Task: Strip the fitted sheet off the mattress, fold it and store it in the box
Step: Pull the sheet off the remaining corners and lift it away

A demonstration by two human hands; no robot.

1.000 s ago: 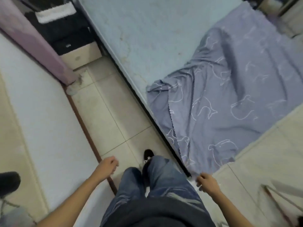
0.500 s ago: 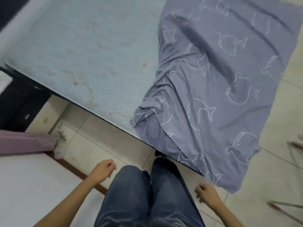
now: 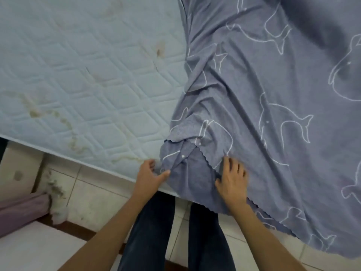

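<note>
Presently the blue-grey fitted sheet printed with white whale outlines (image 3: 273, 94) lies bunched over the right half of the pale blue quilted mattress (image 3: 78, 75), its scalloped edge hanging past the mattress's near side toward five o'clock. From nine to twelve o'clock the mattress top is bare and marked with yellowish stains.

Near the centre of the view, at the mattress edge, the left hand (image 3: 150, 176) grips the crumpled corner of the sheet, thumb and fingers curled around a fold of cloth beside a row of small white snap buttons (image 3: 183, 156). Just to its right, toward three o'clock of it, the right hand (image 3: 232, 181) lies on the sheet with fingers spread and bent, pressing into the fabric; whether it has actually pinched a fold I cannot tell. The hands are apart, with the gathered corner between them.

At six o'clock stand the person's legs in dark blue jeans (image 3: 175, 231) on a light tiled floor (image 3: 93, 196). At eight o'clock a mauve cloth (image 3: 21, 210) rests on the floor.
</note>
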